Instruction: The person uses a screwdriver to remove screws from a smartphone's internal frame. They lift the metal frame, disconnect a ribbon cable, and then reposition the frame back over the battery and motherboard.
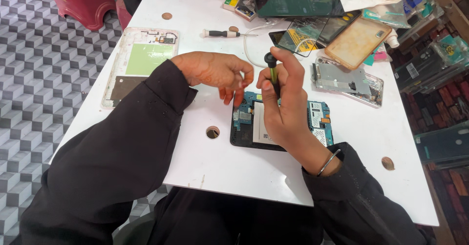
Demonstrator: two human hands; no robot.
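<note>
Opened tablet [281,125] lies flat near the front middle of the white table [205,167], back cover off, circuit boards and battery facing up so the inside can be reached from above.

Right hand [283,103] is over the tablet, fingers [293,67] clenched around a small green-and-black screwdriver [271,71]. It is held nearly upright, cap at the top, shaft running down behind the palm; the tip is hidden, so I cannot tell whether it touches the board.

Left hand [217,71] hovers at the tablet's upper left corner, fingers loosely curled and holding nothing, fingertips just above or on the edge; probably placed to steady the tablet, but contact is unclear.

Removed back cover [139,64] lies inside-up well to the left, out of the working area. A second screwdriver [224,33] with a black handle rests further back, within reach. A bare metal frame [347,81] and a tan phone case [359,42] sit to the right, apart from the tablet.
</note>
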